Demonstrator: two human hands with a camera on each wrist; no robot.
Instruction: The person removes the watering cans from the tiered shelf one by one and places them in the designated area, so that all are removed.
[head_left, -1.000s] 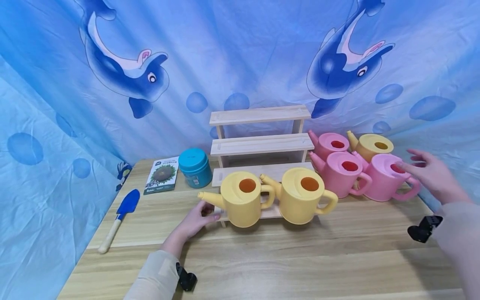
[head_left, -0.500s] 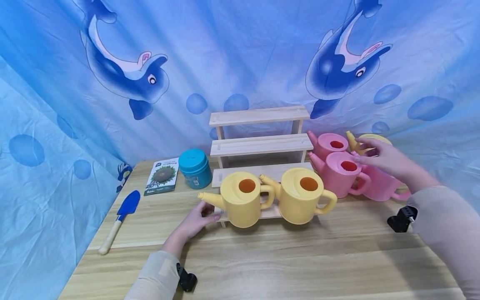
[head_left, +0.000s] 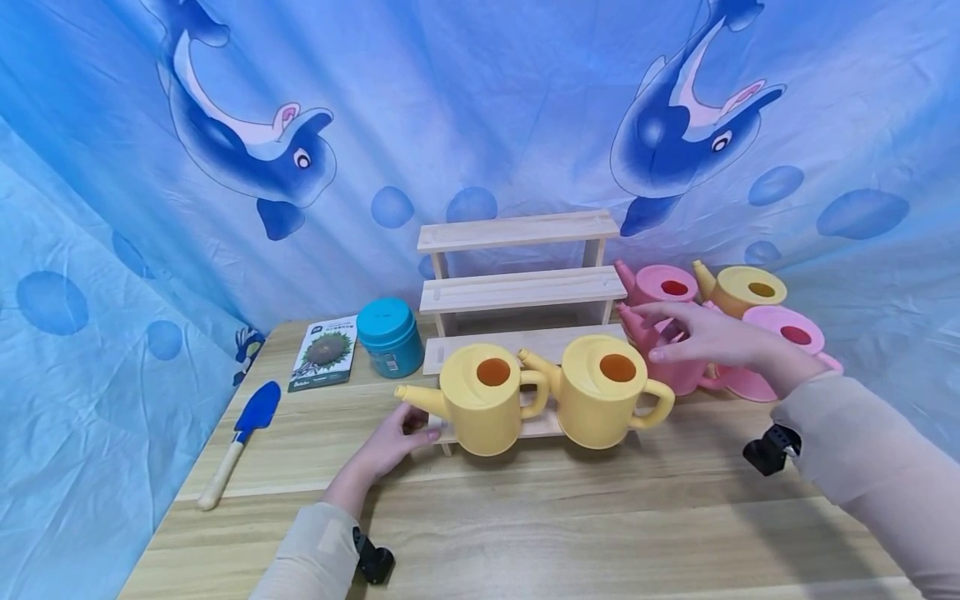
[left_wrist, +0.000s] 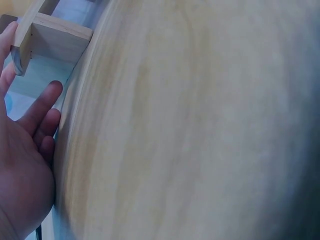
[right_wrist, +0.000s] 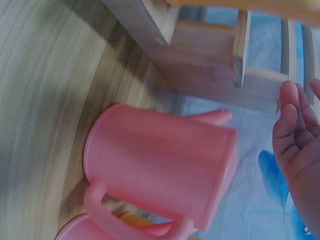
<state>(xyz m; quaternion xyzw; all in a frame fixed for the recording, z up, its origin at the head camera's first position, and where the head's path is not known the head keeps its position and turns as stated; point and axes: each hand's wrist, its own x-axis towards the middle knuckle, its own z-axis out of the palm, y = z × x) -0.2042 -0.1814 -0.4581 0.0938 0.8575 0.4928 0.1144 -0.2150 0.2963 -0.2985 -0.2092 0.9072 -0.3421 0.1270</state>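
Observation:
My left hand (head_left: 390, 442) holds the left end of the lowest step of a tiered wooden shelf (head_left: 525, 287), with the thumb at its front edge. In the left wrist view, other fingers (left_wrist: 45, 107) lie off the wood. Two yellow watering cans stand side by side on that step, a left one (head_left: 480, 408) and a right one (head_left: 596, 400), spouts pointing left. My right hand (head_left: 705, 333) hovers above the front pink watering can (right_wrist: 155, 160), fingers relaxed and holding nothing. It partly hides that can in the head view.
Behind and beside the right hand stand another pink watering can (head_left: 652, 283), a yellow one (head_left: 738, 287) and a lighter pink one (head_left: 780, 321). Left of the shelf are a teal jar (head_left: 390, 337), a seed packet (head_left: 324, 352) and a blue trowel (head_left: 257, 408). A dolphin-print curtain (head_left: 480, 100) hangs behind.
My right hand has moved left from beside the lighter pink can, across the pink cans, to above the front pink one. My left hand and the two yellow cans on the shelf stay put.

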